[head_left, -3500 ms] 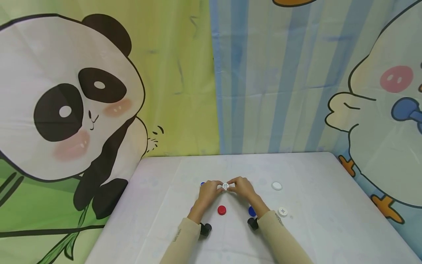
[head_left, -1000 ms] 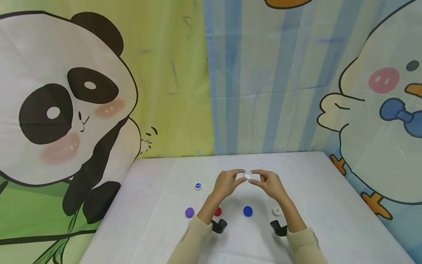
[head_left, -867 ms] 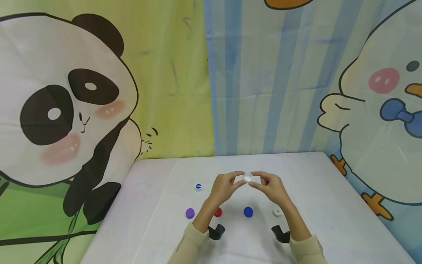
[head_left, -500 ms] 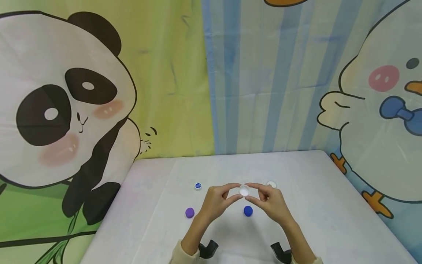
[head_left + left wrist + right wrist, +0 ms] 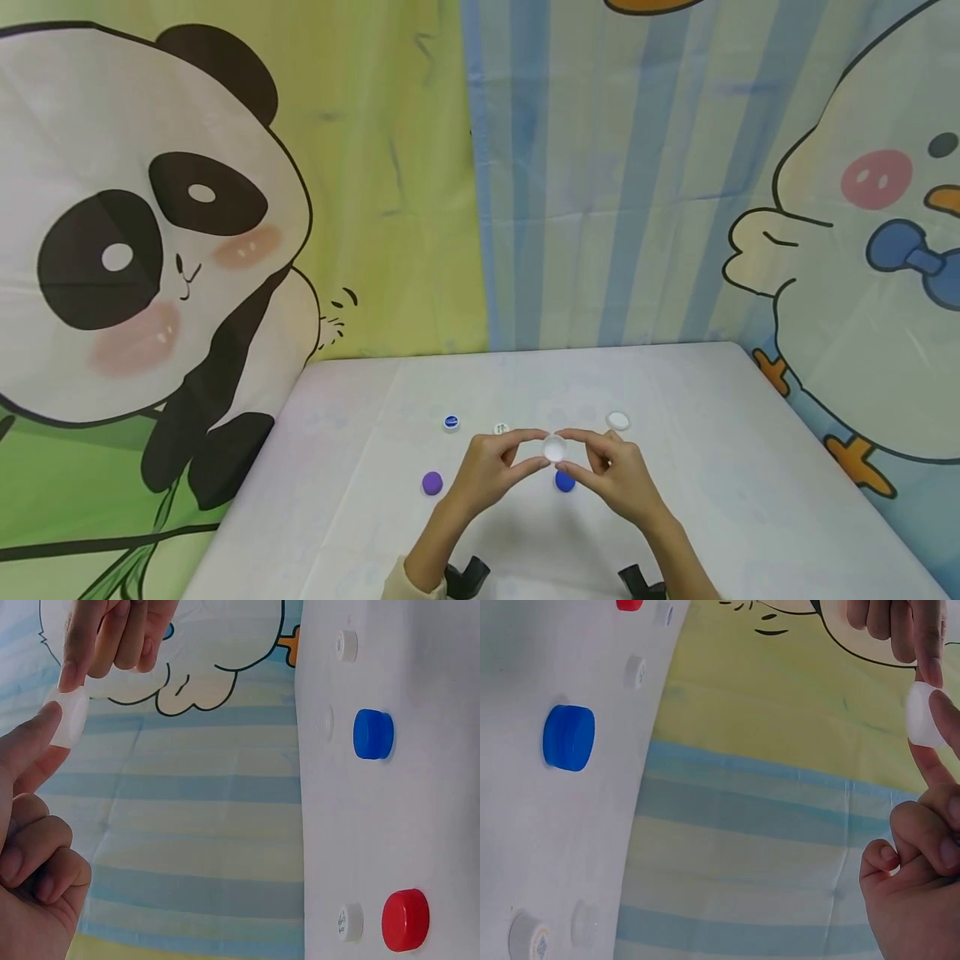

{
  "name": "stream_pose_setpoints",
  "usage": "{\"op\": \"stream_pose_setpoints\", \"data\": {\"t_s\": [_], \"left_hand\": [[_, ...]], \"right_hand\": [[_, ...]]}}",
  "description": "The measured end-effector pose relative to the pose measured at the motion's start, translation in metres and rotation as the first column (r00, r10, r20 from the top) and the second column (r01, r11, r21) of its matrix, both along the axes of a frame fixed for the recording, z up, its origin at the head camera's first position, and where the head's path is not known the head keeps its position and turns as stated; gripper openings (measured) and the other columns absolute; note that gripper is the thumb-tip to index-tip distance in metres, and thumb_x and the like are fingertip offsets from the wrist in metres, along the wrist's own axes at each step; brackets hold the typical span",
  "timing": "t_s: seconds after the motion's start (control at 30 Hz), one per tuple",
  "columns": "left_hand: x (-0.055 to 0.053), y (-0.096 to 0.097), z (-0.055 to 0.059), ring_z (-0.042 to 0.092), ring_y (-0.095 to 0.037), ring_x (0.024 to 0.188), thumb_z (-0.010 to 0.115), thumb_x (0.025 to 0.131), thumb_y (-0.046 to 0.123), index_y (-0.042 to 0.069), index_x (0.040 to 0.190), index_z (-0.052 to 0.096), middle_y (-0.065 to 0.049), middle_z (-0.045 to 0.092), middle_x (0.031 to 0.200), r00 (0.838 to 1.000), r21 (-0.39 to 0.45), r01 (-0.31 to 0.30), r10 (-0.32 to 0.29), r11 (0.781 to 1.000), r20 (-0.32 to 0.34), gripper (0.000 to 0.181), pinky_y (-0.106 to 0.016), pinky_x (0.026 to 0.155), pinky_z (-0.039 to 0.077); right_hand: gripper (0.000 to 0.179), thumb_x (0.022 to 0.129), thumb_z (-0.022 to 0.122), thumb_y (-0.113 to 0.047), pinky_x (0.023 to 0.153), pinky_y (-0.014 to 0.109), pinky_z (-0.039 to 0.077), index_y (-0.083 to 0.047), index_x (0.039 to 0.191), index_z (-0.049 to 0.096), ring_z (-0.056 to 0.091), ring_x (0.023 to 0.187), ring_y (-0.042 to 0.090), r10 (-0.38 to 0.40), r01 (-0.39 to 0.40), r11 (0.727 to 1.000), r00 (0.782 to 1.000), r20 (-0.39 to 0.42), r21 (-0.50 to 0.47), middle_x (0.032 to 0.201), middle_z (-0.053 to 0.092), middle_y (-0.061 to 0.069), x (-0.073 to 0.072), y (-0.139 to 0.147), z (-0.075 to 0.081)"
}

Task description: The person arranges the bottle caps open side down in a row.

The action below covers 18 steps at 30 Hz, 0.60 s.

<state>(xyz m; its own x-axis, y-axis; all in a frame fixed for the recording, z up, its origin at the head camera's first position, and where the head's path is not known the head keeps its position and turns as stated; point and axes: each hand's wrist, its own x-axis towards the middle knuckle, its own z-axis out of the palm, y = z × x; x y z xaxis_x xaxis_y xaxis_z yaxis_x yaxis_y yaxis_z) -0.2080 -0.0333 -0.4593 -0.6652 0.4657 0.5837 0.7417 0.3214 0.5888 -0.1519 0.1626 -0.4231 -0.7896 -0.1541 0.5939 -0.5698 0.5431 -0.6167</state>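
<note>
Above the table, a small white translucent bottle cap (image 5: 554, 448) is held up between both hands. My left hand (image 5: 483, 471) pinches its left edge between thumb and index finger; my right hand (image 5: 617, 477) does the same on the right. Its hollow side faces the head camera. In the left wrist view the cap (image 5: 71, 720) appears edge-on, and the right wrist view also shows the cap (image 5: 922, 716) between the fingertips. Just below the right thumb in the head view lies a blue cap (image 5: 565, 482), partly covered.
On the white table (image 5: 360, 500) lie a blue-and-white cap (image 5: 451, 423), a printed white cap (image 5: 501, 427), a clear-white cap (image 5: 618, 420) and a purple cap (image 5: 432, 483). A red cap (image 5: 405, 920) and another white cap (image 5: 529, 937) are hidden behind my hands in the head view.
First both hands were low at the printed white cap, which now lies on the table. Over the last second, both hands brought the translucent cap down in the head view, still pinched.
</note>
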Motion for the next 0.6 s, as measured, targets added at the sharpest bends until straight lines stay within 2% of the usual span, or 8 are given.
{"op": "stream_pose_setpoints", "data": {"t_s": [0.1,0.27,0.33,0.4,0.47,0.5,0.6], "left_hand": [[0.000,0.000,-0.001,0.024,0.002,0.044,0.062,0.082,0.037,0.024,0.108,0.064,0.012,0.028,0.049,1.000,0.003,0.005,-0.005,1.000,-0.002,0.029,-0.014,0.039,0.022],[0.001,0.001,-0.002,0.024,0.003,0.045,0.064,0.081,0.036,0.023,0.107,0.065,0.012,0.029,0.049,1.000,0.027,0.014,-0.014,1.000,0.004,0.029,-0.014,0.039,0.022],[0.001,0.002,-0.001,0.024,0.002,0.044,0.065,0.080,0.037,0.024,0.106,0.065,0.011,0.029,0.049,0.999,0.047,0.019,-0.022,0.999,0.045,0.030,-0.015,0.039,0.022],[0.002,0.002,0.000,0.025,0.000,0.044,0.065,0.079,0.037,0.023,0.105,0.066,0.009,0.030,0.049,0.991,0.081,0.025,-0.035,0.996,0.127,0.029,-0.017,0.038,0.023],[0.004,0.002,0.003,0.025,-0.002,0.044,0.065,0.079,0.037,0.022,0.103,0.067,0.006,0.029,0.049,0.970,0.115,0.020,-0.047,0.993,0.238,0.028,-0.019,0.039,0.024],[0.004,0.002,0.005,0.026,-0.003,0.044,0.065,0.079,0.038,0.022,0.101,0.068,0.006,0.030,0.049,0.954,0.128,0.011,-0.049,0.992,0.297,0.027,-0.020,0.040,0.025],[0.010,0.003,0.017,0.025,-0.005,0.043,0.065,0.080,0.034,0.017,0.099,0.069,0.003,0.029,0.049,0.878,0.151,-0.003,-0.070,0.988,0.473,0.026,-0.022,0.038,0.023]], "right_hand": [[0.034,0.067,0.077,-0.009,0.045,0.018,0.027,-0.008,0.098,0.067,0.029,0.051,0.003,0.010,-0.010,1.000,1.000,-0.018,0.014,0.051,0.032,-0.005,-0.002,0.002,-0.005],[0.037,0.065,0.079,-0.011,0.048,0.020,0.028,-0.010,0.100,0.066,0.027,0.052,0.001,0.017,-0.017,1.000,0.999,-0.036,0.016,0.050,0.031,-0.006,-0.012,0.008,-0.024],[0.039,0.065,0.079,-0.014,0.052,0.022,0.028,-0.013,0.101,0.066,0.027,0.051,0.001,0.019,-0.018,1.000,0.998,-0.054,0.019,0.050,0.031,-0.008,-0.016,0.011,-0.032],[0.040,0.065,0.079,-0.016,0.052,0.021,0.028,-0.015,0.103,0.066,0.026,0.052,0.000,0.025,-0.023,0.999,0.996,-0.082,0.025,0.051,0.030,-0.010,-0.018,0.013,-0.036],[0.040,0.067,0.079,-0.019,0.051,0.018,0.027,-0.018,0.104,0.065,0.026,0.052,-0.001,0.026,-0.023,0.999,0.994,-0.108,0.032,0.053,0.030,-0.013,-0.018,0.014,-0.036],[0.040,0.067,0.079,-0.018,0.050,0.018,0.028,-0.018,0.104,0.065,0.027,0.053,-0.001,0.023,-0.020,0.999,0.994,-0.108,0.032,0.053,0.030,-0.012,-0.016,0.013,-0.032],[0.039,0.067,0.078,-0.017,0.047,0.017,0.027,-0.018,0.104,0.066,0.027,0.054,0.000,0.029,-0.025,0.999,0.992,-0.126,0.031,0.053,0.031,-0.012,-0.013,0.012,-0.027]]}}
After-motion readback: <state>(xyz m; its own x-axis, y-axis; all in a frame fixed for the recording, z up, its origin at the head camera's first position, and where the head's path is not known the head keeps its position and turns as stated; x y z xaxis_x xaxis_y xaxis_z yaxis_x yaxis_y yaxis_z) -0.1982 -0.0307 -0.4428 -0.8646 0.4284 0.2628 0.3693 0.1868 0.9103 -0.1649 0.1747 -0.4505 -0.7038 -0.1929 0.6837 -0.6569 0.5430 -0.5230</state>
